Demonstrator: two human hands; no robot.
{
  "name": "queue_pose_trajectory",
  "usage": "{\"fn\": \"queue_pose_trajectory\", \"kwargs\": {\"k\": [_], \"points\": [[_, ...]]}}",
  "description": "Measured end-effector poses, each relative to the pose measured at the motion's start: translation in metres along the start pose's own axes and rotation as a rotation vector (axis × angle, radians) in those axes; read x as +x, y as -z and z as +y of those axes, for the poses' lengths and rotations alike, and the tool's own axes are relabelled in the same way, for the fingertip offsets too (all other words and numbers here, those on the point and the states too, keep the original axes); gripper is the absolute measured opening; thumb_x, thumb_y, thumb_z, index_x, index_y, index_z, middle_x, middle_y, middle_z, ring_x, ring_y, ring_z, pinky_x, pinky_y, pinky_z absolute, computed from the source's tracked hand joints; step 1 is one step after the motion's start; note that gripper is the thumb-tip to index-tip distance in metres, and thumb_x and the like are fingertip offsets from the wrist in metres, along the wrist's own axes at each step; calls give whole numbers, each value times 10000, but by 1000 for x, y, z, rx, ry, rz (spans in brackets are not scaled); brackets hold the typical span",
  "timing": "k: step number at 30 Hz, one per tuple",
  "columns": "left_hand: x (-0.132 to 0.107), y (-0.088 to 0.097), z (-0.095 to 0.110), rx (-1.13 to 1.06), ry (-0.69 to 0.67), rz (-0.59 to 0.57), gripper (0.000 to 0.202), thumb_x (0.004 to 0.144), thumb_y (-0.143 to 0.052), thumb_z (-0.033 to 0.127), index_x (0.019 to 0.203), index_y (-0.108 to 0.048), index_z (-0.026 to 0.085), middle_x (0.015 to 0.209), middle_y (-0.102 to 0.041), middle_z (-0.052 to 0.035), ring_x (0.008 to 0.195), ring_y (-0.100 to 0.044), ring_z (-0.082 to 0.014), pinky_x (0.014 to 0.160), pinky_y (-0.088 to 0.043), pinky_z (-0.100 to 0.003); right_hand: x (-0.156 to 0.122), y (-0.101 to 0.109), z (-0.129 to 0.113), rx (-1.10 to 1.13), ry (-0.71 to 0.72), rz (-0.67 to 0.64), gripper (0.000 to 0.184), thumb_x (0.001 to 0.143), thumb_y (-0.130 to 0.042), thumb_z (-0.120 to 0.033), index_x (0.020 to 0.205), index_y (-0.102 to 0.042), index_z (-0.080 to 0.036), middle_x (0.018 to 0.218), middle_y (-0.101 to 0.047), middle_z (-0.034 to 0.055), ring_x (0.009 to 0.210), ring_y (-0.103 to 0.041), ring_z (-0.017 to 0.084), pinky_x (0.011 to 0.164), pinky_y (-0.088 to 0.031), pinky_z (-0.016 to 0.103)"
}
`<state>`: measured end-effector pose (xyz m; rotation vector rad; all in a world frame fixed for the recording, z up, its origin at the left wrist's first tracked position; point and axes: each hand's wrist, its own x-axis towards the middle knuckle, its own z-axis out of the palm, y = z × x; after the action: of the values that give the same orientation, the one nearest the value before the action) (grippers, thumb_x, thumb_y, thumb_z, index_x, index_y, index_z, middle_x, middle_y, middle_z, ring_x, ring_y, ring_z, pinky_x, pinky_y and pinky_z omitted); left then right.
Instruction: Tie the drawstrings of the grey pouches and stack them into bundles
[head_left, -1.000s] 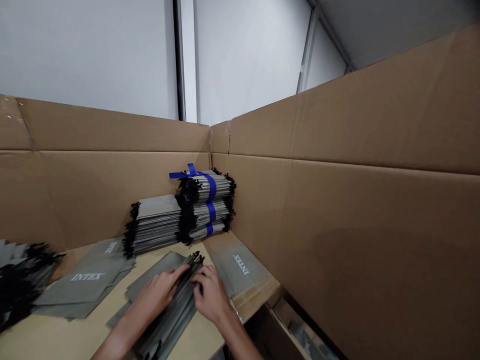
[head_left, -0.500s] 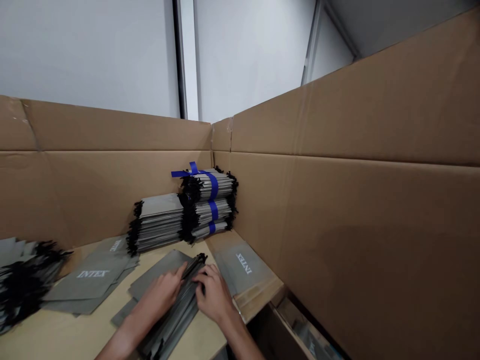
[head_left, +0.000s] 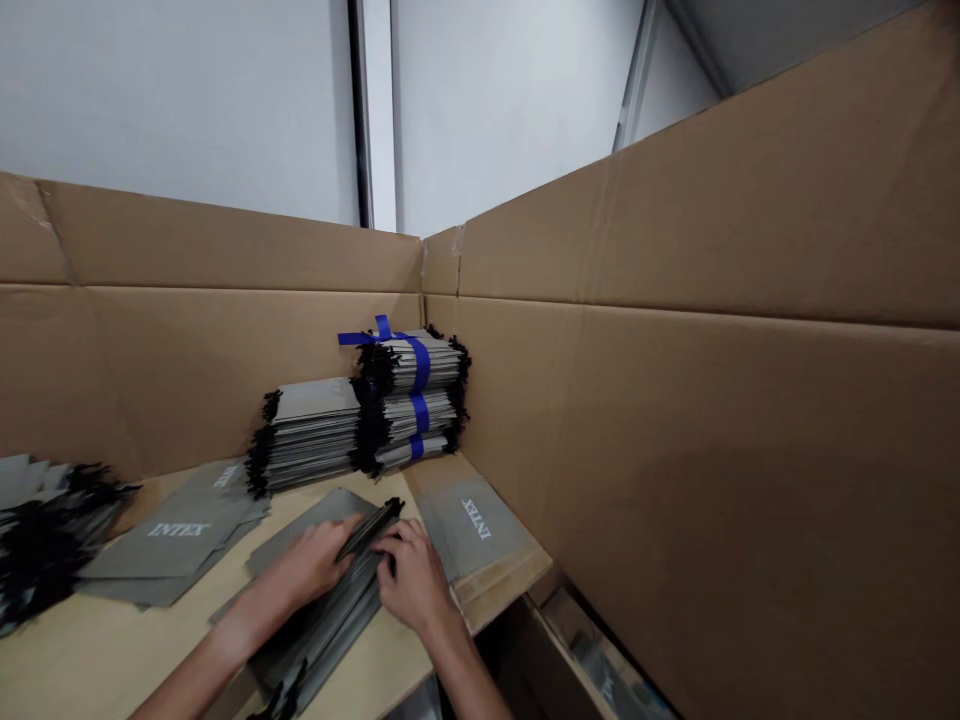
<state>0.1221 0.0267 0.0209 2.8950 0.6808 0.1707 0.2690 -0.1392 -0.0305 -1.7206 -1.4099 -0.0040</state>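
A pile of grey pouches [head_left: 330, 635] with black cord ends lies slanted on the table in front of me. My left hand [head_left: 324, 562] grips the upper pouches along their left side, fingers bent around the edge. My right hand [head_left: 412, 578] is curled on the right side of the same pile, thumb and fingertips pinching at its edges near the top. Beneath and to the left of the pile, flat grey pouches [head_left: 304, 525] stick out. My palms hide part of what the fingers hold.
Blue-banded bundles [head_left: 420, 365] stand stacked in the corner beside an unbanded stack [head_left: 315, 435]. Flat pouches marked INTEX [head_left: 169, 555] and a black-corded heap [head_left: 45, 550] lie left. Cardboard walls [head_left: 675, 450] rise behind and right; an open box [head_left: 577, 650] sits below the table's right edge.
My left hand has moved slightly left and its extended index finger has bent in around the pouches. My right hand stays at the pile's right side. The view has shifted a little.
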Motion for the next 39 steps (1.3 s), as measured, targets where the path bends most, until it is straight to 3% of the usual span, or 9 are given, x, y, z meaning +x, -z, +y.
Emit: {"fn": "queue_pose_trajectory", "kwargs": {"k": [5,9,12,15,18,24,32,39], "points": [[1,4,5,34,-15,-21,680,966,-527,175,1641,-610,195,1313,-836,-196,1245,-787,-399,1065,-595,-486,1,2,-1,3,-10,-9,393,938,-651,-66,1202,-880,-244,1238,-802,89,1267,-704,274,1169,-578,395],[0,8,7,43,-50,-32,776,990,-475,152,1760,-471,247,1277,-848,-149,1189,-802,-348,1052,-587,-439,1,3,-1,-4,-16,-15,396,946,-650,-64,1209,-882,-248,1219,-799,94,1252,-701,270,1160,-578,391],[-2,12,9,47,-73,-51,756,971,-488,116,1700,-563,301,1362,-835,-118,1244,-794,-328,1087,-570,-426,0,4,-1,-13,-15,-19,391,952,-655,-72,1219,-879,-249,1221,-793,91,1246,-698,268,1149,-576,383],[-3,17,13,61,-75,-70,596,970,-513,115,1484,-761,288,1316,-848,-123,1219,-808,-339,1067,-573,-422,0,5,-2,-21,-16,-25,381,960,-650,-79,1218,-877,-243,1199,-789,91,1233,-701,269,1120,-586,379],[-2,21,17,65,-72,-75,467,983,-528,136,1301,-846,264,1270,-858,-129,1185,-821,-344,1053,-574,-420,0,5,-3,-25,-16,-24,379,958,-644,-71,1208,-877,-236,1196,-788,92,1233,-701,268,1117,-583,377],[-1,23,18,39,-71,-61,378,1023,-585,234,1293,-845,277,1310,-869,-100,1223,-818,-329,1072,-567,-401,0,3,-1,-23,-13,-22,379,957,-652,-77,1209,-880,-247,1188,-784,89,1228,-701,267,1114,-584,375],[-4,13,7,12,-43,-29,445,974,-573,130,1331,-803,261,1341,-844,-105,1274,-786,-316,1103,-546,-399,0,5,-2,-15,-13,-18,380,951,-646,-60,1197,-871,-241,1190,-788,87,1223,-706,256,1112,-580,359],[-5,22,8,-55,-61,-23,452,931,-566,107,1267,-822,268,1285,-859,-84,1205,-808,-294,1040,-566,-358,1,5,-1,-23,-29,-7,330,947,-633,-49,1142,-831,-226,1167,-776,89,1209,-708,264,1085,-579,367]]}}
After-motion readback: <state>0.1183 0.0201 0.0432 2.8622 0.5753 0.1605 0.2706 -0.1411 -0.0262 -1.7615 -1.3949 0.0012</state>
